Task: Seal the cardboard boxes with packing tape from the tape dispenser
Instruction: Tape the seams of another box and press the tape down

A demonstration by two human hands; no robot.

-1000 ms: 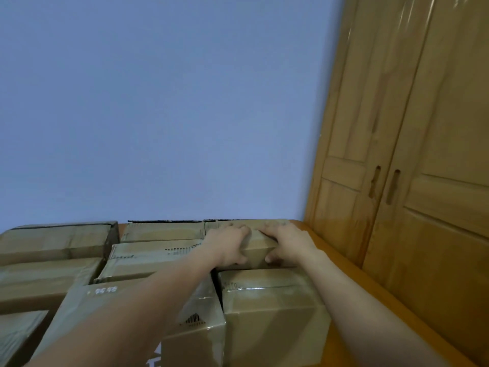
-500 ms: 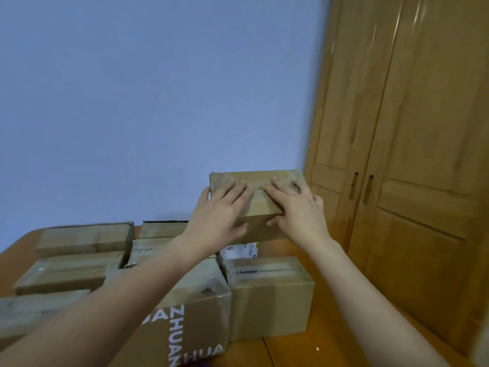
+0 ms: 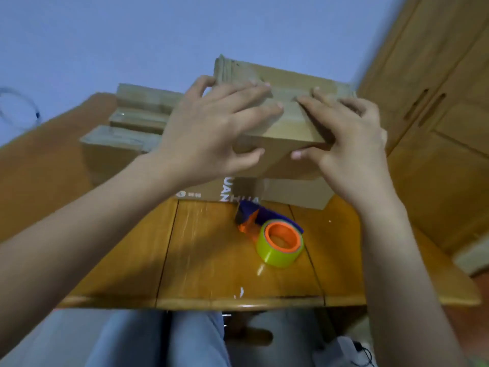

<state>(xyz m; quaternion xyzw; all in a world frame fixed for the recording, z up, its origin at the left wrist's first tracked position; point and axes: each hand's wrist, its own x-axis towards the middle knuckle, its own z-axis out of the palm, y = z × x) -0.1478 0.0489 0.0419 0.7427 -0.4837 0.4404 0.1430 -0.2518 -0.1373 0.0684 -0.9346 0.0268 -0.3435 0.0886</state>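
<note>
**Box in hand, tape not yet picked up**

Starting at your left, a row of cardboard boxes (image 3: 124,144) sits along the back of the desk (image 3: 211,260). Their tops look glossy in places, which suggests tape is already on some of them, though the blur makes it hard to be sure. In front of them stands a larger printed box (image 3: 238,193) with white lettering on its side.

Your left hand (image 3: 211,131) grips the held box (image 3: 285,102) with fingers spread over its top face and the thumb tucked against the near side. The box is raised off the desk, above the printed one, tilted toward you. It is plain brown corrugated card, matte, with layered flap edges showing at the far left corner and a duller strip across the top that could be old tape or a seam; you cannot tell which from here.

Below it, the tape dispenser (image 3: 270,231) lies on the desk near its front edge, untouched: a purple and orange plastic frame carrying a yellow-green roll on an orange core. The desk is varnished wood, shiny, with plank seams.

Your right hand (image 3: 349,136) holds the box's right end, fingers curled over the top, thumb on the near face.

I judge this box is unsealed and taping it has not begun.
</note>
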